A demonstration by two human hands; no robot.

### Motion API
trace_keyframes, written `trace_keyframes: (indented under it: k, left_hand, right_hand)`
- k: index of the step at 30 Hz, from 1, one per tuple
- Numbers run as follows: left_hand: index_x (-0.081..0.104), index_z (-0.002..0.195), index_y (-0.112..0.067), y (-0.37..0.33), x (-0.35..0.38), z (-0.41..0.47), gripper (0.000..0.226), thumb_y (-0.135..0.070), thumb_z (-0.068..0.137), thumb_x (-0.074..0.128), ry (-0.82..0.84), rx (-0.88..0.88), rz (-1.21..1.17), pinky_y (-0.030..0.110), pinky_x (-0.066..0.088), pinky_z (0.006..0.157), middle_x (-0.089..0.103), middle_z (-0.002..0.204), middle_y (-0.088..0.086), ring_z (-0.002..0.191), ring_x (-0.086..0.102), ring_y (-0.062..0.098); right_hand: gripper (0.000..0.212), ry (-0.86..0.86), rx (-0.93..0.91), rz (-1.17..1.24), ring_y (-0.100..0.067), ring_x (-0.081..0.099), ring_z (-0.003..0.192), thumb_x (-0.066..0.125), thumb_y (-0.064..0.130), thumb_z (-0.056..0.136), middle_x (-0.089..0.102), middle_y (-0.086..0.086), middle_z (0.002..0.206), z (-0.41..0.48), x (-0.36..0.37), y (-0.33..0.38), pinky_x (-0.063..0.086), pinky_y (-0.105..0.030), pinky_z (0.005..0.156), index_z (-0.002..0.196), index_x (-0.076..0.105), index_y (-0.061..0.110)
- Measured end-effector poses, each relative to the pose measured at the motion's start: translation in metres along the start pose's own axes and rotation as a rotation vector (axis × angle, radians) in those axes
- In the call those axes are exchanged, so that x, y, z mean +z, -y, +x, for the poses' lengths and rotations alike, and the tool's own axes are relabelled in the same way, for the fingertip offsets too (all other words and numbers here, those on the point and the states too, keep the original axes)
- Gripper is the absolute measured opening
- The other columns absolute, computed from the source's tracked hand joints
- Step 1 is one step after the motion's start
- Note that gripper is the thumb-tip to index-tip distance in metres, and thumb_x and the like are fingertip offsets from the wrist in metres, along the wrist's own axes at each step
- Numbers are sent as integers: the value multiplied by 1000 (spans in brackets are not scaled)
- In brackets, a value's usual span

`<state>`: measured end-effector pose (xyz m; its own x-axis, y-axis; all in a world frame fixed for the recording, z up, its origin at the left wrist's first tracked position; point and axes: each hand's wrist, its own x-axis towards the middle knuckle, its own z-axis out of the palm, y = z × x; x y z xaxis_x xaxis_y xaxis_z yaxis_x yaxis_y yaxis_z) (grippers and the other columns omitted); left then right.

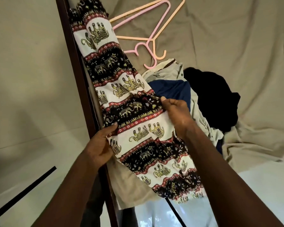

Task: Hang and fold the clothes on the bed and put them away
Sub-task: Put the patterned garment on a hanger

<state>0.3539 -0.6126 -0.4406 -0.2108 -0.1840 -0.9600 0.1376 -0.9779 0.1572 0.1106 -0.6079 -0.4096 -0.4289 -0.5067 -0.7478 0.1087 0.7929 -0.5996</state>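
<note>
The person is holding a long black, white and red cloth garment printed with bands of elephants (pixel 136 112) in both hands, over the near left edge of the bed. The garment is running from the top of the frame, left of centre, down to the lower middle, where its dark hem is hanging past the edge of the mattress.

The left hand (pixel 100 145), at centre left, is closing its grip on the garment's left edge: the thumb is lying on top of the cloth and the fingers are curling under it. The right hand (pixel 175 112), just right of centre, is pinching a raised fold of the black band, with its fingers curled round the cloth.

The upper part of the garment is lying along a dark brown wooden bed rail (pixel 76 63), which is slanting down the left half of the frame.

A pink plastic hanger (pixel 159 22) and an orange plastic hanger (pixel 131 38) are lying overlapped on the wrinkled beige bed sheet (pixel 236 46) at top centre, just beside the garment.

Below the hangers a heap of clothes is resting on the sheet:
- a pale beige buttoned shirt (pixel 164 69)
- a dark blue garment (pixel 170 89), lying on the shirt and touching the patterned cloth near the right hand
- a crumpled black garment (pixel 210 99), to the right of the blue one

Pale floor (pixel 23 79) is showing on the left of the frame.
</note>
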Motion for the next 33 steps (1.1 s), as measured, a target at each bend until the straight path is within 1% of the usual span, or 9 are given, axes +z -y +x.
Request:
trace_keyframes:
  k: [6,10,15,18,20,22,25,27,33]
  left_hand:
    - [66,129,-1,-22,-5,-66,43,-25,94,61,174,92,217,40,63,80,71,126,23,109,73,37]
    - [65,131,3,-30,19,-141,46,-25,95,65,241,298,141,52,61,89,66,130,30,114,69,46]
    - [82,100,-10,-39,63,-270,28,-31,86,69,376,571,103,44,64,78,77,109,20,95,76,35]
    - [77,105,2,-38,96,-335,32,-22,88,65,354,666,312,34,62,59,75,103,26,78,76,30]
    - [67,114,14,-37,114,-374,43,-20,87,74,370,748,434,35,62,62,71,108,35,77,75,33]
    - [67,108,13,-38,124,-412,40,-20,88,76,355,849,475,43,62,74,69,108,38,84,74,38]
    - [66,115,9,-46,132,-456,48,-30,88,75,329,942,592,52,61,88,71,111,31,100,73,43]
    - [67,123,-2,-50,142,-478,60,-40,81,85,264,905,780,54,58,94,74,115,22,108,72,42]
    - [69,113,10,-47,169,-525,43,-24,88,76,309,959,856,42,60,82,75,106,26,90,75,34]
  right_hand:
    - [32,-100,-18,187,-50,72,94,66,32,101,77,-24,96,-50,-49,16,59,-64,86,88,76,4]
    - [29,-147,-151,209,-31,70,76,66,29,101,77,-21,92,-106,-79,39,59,-49,72,86,76,6]
    - [56,387,-107,884,-43,51,138,40,48,109,53,-24,150,-202,-130,72,36,-64,116,149,53,11]
    - [47,562,-49,727,-36,62,128,57,46,101,61,-21,142,-269,-123,73,46,-54,111,135,69,15]
    - [49,572,-134,638,-36,65,123,80,25,86,65,-23,136,-302,-123,75,54,-49,103,131,71,9]
    - [72,546,-190,814,-37,65,123,94,15,67,65,-24,135,-322,-137,72,56,-47,98,133,67,2]
    - [85,652,-186,1150,-37,49,142,90,21,75,52,-21,151,-348,-149,73,47,-53,109,148,52,2]
    - [82,750,-173,1117,-38,36,150,83,30,84,42,-20,159,-364,-147,67,38,-56,117,154,46,5]
    - [66,804,-269,1131,-40,65,119,89,37,75,67,-20,134,-387,-161,64,54,-54,97,131,69,9]
